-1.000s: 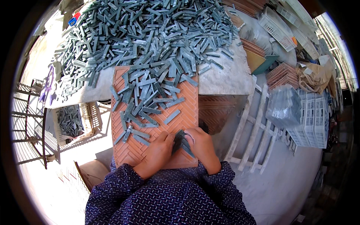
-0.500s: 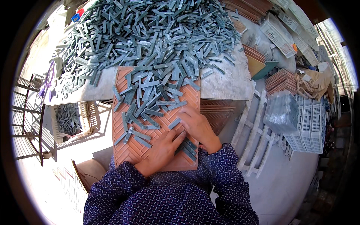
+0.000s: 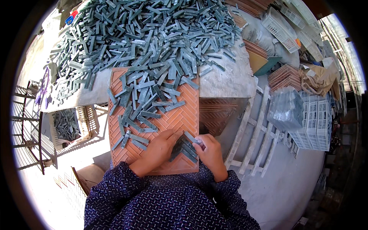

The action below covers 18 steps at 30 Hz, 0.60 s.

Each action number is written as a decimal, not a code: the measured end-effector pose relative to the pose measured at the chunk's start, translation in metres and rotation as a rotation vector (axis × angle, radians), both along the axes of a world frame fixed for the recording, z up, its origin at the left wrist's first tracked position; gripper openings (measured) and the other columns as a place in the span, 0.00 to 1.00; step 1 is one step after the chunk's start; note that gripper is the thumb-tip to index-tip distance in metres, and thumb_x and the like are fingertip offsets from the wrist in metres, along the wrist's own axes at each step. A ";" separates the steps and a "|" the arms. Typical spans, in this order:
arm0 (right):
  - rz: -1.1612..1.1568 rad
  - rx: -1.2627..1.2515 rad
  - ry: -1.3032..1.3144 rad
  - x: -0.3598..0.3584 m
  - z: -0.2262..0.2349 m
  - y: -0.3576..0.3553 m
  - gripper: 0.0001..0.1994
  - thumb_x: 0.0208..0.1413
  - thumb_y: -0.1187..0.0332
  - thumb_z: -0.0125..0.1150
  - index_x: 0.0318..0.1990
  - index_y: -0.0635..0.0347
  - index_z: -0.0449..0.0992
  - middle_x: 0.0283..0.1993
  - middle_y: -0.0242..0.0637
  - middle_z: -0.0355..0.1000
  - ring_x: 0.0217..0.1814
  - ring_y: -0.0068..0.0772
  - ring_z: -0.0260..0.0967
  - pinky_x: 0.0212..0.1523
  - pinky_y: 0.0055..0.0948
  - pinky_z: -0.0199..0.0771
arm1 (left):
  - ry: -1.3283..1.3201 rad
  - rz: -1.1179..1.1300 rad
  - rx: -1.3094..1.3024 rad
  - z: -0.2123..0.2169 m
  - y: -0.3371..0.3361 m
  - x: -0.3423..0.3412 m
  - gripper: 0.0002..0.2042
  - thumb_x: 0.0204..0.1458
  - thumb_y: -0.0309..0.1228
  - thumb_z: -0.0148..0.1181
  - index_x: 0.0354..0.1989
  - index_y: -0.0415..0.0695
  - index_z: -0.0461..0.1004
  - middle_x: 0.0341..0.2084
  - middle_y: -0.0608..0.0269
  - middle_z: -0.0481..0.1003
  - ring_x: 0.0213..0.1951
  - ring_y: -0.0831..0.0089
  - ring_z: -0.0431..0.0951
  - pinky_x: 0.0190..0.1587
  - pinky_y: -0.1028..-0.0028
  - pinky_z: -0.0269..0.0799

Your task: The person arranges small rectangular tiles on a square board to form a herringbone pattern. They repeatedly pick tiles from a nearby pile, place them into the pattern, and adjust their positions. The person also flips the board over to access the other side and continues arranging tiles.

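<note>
An orange-brown herringbone mould tray point(image 3: 180, 124) lies before me, reaching from my body onto the worktable. Several dark green stone strips point(image 3: 187, 153) sit in slanted slots at its near right corner. My right hand point(image 3: 210, 151) is closed, pinching one stone strip point(image 3: 191, 137) by its lower end just above that set group. Beside it, my left hand point(image 3: 159, 147) rests back-up on the tray, its fingers stretched toward the group's left edge; those fingertips are partly hidden. Loose strips point(image 3: 140, 103) lie scattered across the tray's far and left parts.
A large heap of green strips point(image 3: 145, 34) covers the worktable point(image 3: 226, 82). At lower left stands a crate point(image 3: 86, 124) of strips. To the right are a wooden pallet point(image 3: 255, 130), white plastic crates point(image 3: 316, 126), wrapped stacked sheets point(image 3: 286, 107) and stacked brown trays point(image 3: 285, 76).
My right hand has moved right and nearer to me, bringing a strip from the open part of the tray to the set group. The view has shifted slightly.
</note>
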State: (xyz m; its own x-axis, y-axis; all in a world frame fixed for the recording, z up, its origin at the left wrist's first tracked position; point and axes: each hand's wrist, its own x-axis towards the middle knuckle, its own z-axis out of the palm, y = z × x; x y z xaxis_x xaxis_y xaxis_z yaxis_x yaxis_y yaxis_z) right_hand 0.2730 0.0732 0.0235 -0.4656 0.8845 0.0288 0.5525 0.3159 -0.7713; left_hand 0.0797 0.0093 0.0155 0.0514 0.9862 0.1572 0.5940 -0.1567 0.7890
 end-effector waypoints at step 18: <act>0.130 0.300 -0.208 -0.008 0.000 -0.009 0.10 0.48 0.78 0.58 0.39 0.61 0.75 0.35 0.42 0.69 0.38 0.46 0.69 0.37 0.39 0.71 | 0.019 0.141 0.011 0.008 -0.006 -0.018 0.09 0.47 0.21 0.59 0.39 0.36 0.75 0.34 0.53 0.73 0.34 0.54 0.76 0.36 0.64 0.73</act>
State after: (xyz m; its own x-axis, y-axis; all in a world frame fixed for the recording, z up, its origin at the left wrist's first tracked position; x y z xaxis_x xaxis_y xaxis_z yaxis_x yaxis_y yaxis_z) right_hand 0.2651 0.0645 0.0231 -0.5963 0.7845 0.1700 0.6281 0.5879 -0.5098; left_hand 0.0620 0.0037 0.0239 -0.0844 0.9821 0.1687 0.6256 -0.0795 0.7761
